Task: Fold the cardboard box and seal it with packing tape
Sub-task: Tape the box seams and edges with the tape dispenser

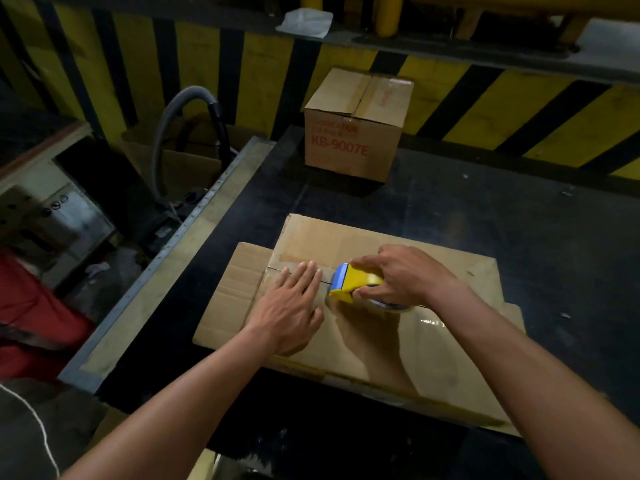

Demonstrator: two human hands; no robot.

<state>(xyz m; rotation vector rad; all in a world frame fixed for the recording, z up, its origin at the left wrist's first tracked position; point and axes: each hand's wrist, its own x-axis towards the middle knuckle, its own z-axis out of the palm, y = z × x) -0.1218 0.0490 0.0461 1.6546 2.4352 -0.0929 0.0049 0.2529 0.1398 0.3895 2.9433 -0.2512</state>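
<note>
A brown cardboard box (398,341) stands on the black table (519,209), its top flaps folded shut with a seam running left to right. My left hand (291,306) lies flat, fingers spread, on the box top at the left end of the seam. My right hand (405,275) grips a yellow and blue tape dispenser (353,282), whose blade end rests on the seam just right of my left fingertips. Shiny clear tape (429,320) lies along the seam toward the right. Flat cardboard (232,292) shows under the box at the left.
A taped-shut box printed KB-9007E (353,140) stands at the back of the table. Behind it runs a yellow and black striped wall (519,109). A metal table edge (194,237) runs down the left, with a grey hose (180,109) and clutter beyond.
</note>
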